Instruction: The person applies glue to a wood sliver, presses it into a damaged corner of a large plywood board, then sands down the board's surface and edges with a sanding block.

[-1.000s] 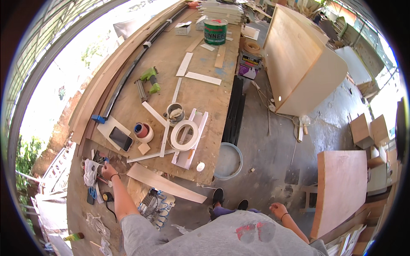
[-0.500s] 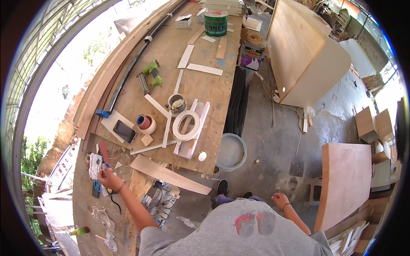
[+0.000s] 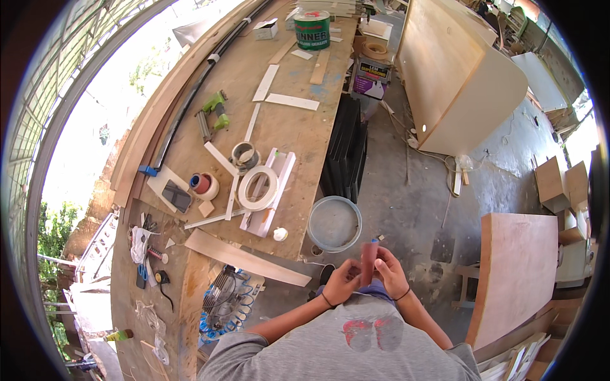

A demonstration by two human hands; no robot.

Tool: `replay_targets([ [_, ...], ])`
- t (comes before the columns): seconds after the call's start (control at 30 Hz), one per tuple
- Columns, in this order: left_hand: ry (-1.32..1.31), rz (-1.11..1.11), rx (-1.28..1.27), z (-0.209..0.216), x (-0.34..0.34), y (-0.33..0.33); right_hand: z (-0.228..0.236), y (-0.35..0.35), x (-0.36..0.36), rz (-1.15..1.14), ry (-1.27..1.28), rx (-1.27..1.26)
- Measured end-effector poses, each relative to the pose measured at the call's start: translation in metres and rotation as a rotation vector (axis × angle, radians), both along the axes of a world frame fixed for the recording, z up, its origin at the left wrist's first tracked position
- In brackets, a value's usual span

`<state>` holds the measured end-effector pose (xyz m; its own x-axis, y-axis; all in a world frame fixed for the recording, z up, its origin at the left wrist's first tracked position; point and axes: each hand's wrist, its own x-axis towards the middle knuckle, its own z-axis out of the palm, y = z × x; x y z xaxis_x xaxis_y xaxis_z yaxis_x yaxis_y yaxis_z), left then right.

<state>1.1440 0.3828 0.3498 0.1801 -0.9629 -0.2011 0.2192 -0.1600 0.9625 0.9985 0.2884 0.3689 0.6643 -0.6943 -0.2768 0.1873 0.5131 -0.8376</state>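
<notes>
In front of my body, a reddish-brown strip [image 3: 368,260], which looks like sandpaper, stands roughly upright between my hands. My right hand [image 3: 392,277] grips it from the right, thumb up along its side, and a small blue bit shows by the strip's top. The curled fingers of my left hand [image 3: 343,283] meet its lower left edge; their tips are partly hidden. Left of my hands, a long thin wooden board [image 3: 248,258] lies at the bench's near edge. A shallow round tub [image 3: 335,224] sits on the floor just beyond my hands.
The workbench [image 3: 292,136] holds a green nail gun [image 3: 214,115], a white tape roll [image 3: 258,188], a phone [image 3: 176,197] and a green can [image 3: 312,30]. A large wooden cabinet [image 3: 445,76] stands at far right, a panel [image 3: 511,273] nearer. Blue coiled hose [image 3: 219,324] lies at left.
My left hand has come from the left side of the bench to my front, bringing the reddish-brown strip. My right hand has moved inward and now grips it too.
</notes>
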Motion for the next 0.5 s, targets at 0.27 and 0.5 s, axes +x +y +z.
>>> replay_targets([
  [0.27,-0.336,-0.343,0.034,0.002,-0.039,-0.094,-0.02,-0.057,-0.076,-0.154,0.066,-0.04],
  [0.5,-0.362,-0.349,0.025,-0.002,-0.097,-0.201,-0.015,-0.151,-0.161,-0.423,0.435,-0.246],
])
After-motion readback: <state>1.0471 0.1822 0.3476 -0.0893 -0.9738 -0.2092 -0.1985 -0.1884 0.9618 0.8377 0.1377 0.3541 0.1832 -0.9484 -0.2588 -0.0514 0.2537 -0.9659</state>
